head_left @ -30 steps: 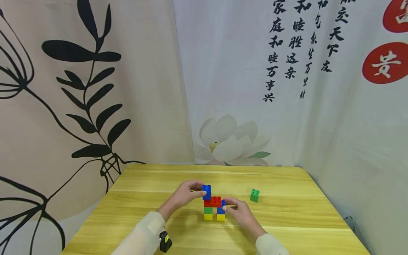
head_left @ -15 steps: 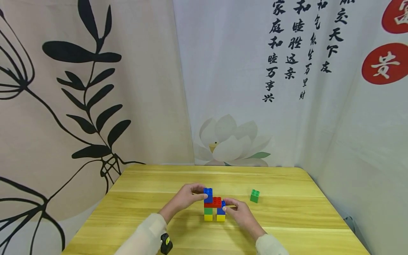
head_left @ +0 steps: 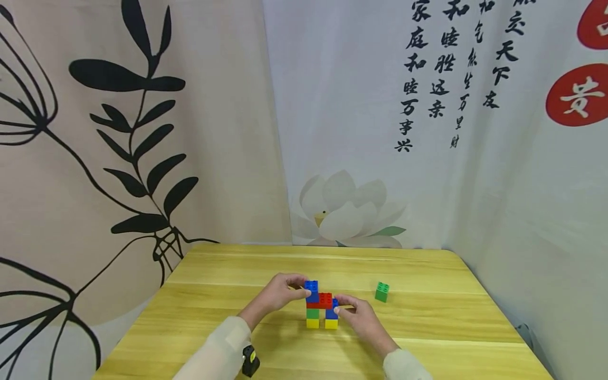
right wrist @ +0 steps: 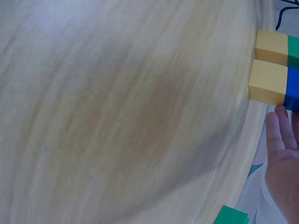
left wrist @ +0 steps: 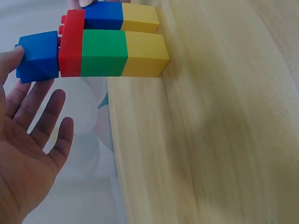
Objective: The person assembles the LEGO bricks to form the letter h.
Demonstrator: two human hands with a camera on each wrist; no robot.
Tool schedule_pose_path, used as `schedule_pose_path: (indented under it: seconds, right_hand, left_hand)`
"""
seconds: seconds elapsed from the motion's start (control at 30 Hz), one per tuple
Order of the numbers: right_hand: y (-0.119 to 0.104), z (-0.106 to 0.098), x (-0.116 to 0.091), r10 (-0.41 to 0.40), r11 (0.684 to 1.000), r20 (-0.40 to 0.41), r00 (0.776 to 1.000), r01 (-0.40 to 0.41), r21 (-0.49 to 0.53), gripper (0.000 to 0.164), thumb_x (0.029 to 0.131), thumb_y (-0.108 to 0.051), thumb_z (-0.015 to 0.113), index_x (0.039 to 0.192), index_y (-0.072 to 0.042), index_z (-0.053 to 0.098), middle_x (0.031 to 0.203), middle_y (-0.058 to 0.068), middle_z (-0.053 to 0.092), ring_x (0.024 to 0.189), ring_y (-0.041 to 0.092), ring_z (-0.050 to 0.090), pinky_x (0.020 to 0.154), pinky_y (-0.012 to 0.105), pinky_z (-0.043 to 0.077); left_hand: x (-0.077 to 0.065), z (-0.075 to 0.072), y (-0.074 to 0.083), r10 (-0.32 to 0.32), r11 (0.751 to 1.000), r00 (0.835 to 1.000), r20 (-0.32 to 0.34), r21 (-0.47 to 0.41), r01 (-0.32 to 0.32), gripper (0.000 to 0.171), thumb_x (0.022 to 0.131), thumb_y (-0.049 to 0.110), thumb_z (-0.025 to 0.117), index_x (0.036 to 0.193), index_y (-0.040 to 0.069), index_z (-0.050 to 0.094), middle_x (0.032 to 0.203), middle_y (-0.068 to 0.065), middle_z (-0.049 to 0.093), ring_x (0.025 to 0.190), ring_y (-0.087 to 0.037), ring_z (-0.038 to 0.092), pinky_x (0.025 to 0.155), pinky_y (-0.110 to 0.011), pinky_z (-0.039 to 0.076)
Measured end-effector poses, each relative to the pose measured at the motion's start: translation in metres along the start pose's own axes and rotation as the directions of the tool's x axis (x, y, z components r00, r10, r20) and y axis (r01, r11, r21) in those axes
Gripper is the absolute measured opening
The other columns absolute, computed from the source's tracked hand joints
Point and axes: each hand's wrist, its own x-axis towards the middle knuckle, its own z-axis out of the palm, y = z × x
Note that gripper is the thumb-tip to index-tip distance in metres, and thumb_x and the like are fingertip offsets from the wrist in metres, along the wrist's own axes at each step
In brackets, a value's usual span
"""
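My left hand pinches a blue toy brick between thumb and fingers. That brick sits slightly tilted at the left end of a red brick, right against its studs. Two pillars carry the red brick like a bridge: the left one is a green brick on a yellow brick, the right one a second blue brick on another yellow brick. With thumb and fingers, my right hand holds the right pillar at its blue brick.
A loose green brick stands on the wooden table, behind and to the right of the bridge. Printed cloth hangs behind the table. A black device is strapped at the left wrist.
My left hand has come down and a little right, bringing the blue brick from above onto the red brick's left end. My right hand stays on the right pillar.
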Motion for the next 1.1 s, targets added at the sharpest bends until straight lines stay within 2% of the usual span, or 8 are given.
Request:
schedule_pose_path:
  seconds: [0.2,0.43,0.57,0.7,0.9,1.1]
  right_hand:
    - [-0.001,0.000,0.000,-0.003,1.000,0.005,1.000,0.003,0.011,0.045,0.098,-0.028,0.065,0.136,-0.005,0.059,0.125,0.013,0.062,0.105,0.025,0.063,0.089,0.043,0.053]
    - [0.000,0.002,0.001,-0.014,1.000,0.006,1.000,0.014,-0.008,0.046,0.098,-0.028,0.065,0.136,-0.004,0.059,0.125,0.012,0.063,0.106,0.026,0.063,0.089,0.043,0.053]
    - [-0.001,-0.001,0.002,-0.014,1.000,0.002,1.000,0.014,-0.011,0.046,0.098,-0.028,0.065,0.136,-0.004,0.058,0.125,0.013,0.062,0.106,0.026,0.062,0.089,0.043,0.053]
    - [-0.001,-0.001,0.001,-0.007,1.000,0.000,1.000,0.007,-0.019,0.047,0.098,-0.029,0.065,0.137,-0.004,0.058,0.125,0.013,0.062,0.106,0.026,0.062,0.089,0.043,0.053]
    - [-0.002,0.000,-0.001,-0.018,1.000,0.000,1.000,0.018,-0.017,0.046,0.098,-0.026,0.065,0.136,-0.003,0.057,0.126,0.014,0.062,0.105,0.025,0.062,0.088,0.042,0.054]
    - [-0.003,0.000,-0.001,-0.021,1.000,-0.002,1.000,0.021,0.000,0.045,0.098,-0.025,0.065,0.136,-0.001,0.058,0.125,0.016,0.062,0.103,0.026,0.063,0.086,0.041,0.054]
  left_hand:
    - [0.003,0.001,0.004,-0.002,1.000,1.000,-0.011,0.023,0.002,0.038,0.088,0.037,0.076,0.118,0.013,0.071,0.099,0.002,0.067,0.094,-0.022,0.057,0.078,-0.038,0.052]
    - [-0.005,0.008,-0.006,0.007,0.998,0.998,-0.063,-0.056,-0.010,0.041,0.090,0.037,0.075,0.122,0.013,0.071,0.103,0.002,0.068,0.097,-0.020,0.059,0.084,-0.039,0.051]
    - [-0.001,0.009,-0.008,-0.002,0.999,0.998,-0.057,-0.037,0.000,0.046,0.088,0.042,0.075,0.123,0.014,0.070,0.102,0.003,0.067,0.095,-0.021,0.058,0.081,-0.037,0.051]
    - [0.000,0.011,-0.009,-0.008,1.000,0.998,-0.060,-0.025,0.007,0.043,0.088,0.041,0.075,0.121,0.015,0.071,0.100,0.003,0.067,0.094,-0.020,0.057,0.079,-0.035,0.051]
    - [-0.001,0.014,-0.010,0.017,1.000,0.996,-0.082,-0.024,-0.019,0.036,0.089,0.037,0.075,0.117,0.015,0.072,0.100,0.004,0.069,0.096,-0.020,0.059,0.085,-0.039,0.049]
    - [-0.005,0.016,-0.012,0.043,0.999,0.994,-0.098,-0.025,-0.045,0.037,0.090,0.037,0.074,0.119,0.013,0.071,0.102,0.004,0.070,0.098,-0.019,0.060,0.089,-0.041,0.049]
